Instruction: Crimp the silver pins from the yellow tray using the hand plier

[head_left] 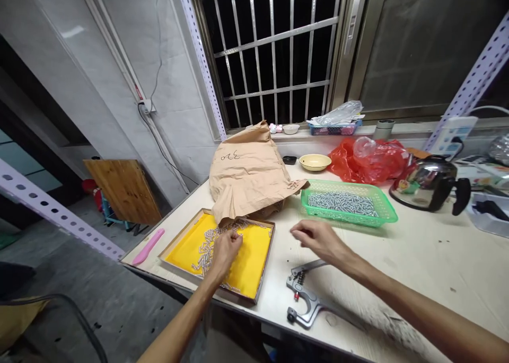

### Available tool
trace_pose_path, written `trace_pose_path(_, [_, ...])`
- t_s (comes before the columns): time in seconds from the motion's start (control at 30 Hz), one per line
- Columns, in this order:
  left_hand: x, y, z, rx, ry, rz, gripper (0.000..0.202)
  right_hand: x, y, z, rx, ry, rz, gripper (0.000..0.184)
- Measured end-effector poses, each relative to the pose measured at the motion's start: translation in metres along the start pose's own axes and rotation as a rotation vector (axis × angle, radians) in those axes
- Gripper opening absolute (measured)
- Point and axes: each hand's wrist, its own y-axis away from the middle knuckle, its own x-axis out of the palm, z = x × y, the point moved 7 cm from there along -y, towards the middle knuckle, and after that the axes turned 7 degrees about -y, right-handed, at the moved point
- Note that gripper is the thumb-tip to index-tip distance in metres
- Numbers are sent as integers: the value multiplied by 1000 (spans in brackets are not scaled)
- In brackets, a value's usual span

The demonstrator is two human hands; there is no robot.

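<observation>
My left hand [227, 250] is over a shallow tray [258, 262] with a yellow bottom, its fingers curled together. Small silvery metal pieces [204, 254] lie loose in the tray around it. What the left fingertips hold, if anything, is too small to make out. My right hand [320, 240] hovers above the table, thumb and fingers pinched; I cannot tell what is between them. Just below it lies a metal hand press tool [308, 302] with a C-shaped jaw, a spring and long handles. Beyond the right hand, a green plastic basket [385, 214] contains many similar small metal pieces.
A brown paper bag [250, 167] slumps over the tray's far edge. A pink scraper-like tool [149, 246] lies at the table's left edge. Further back are a yellow dish [315, 162], red plastic bags [353, 159] and a steel kettle [421, 183].
</observation>
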Motion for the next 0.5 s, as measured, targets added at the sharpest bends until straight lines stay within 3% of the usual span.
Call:
trace_pose_path(0.1, [4, 34, -7, 0, 380, 71, 23, 54, -14, 10, 71, -311, 60, 18])
trace_pose_path(0.23, [5, 66, -15, -13, 728, 128, 28, 96, -21, 19, 46, -380, 66, 10])
trace_pose_path(0.4, [9, 73, -9, -167, 957, 260, 36, 104, -18, 26, 21, -291, 59, 8])
trace_pose_path(0.5, [9, 66, 2, -230, 997, 223, 36, 104, -23, 25, 28, -220, 51, 10])
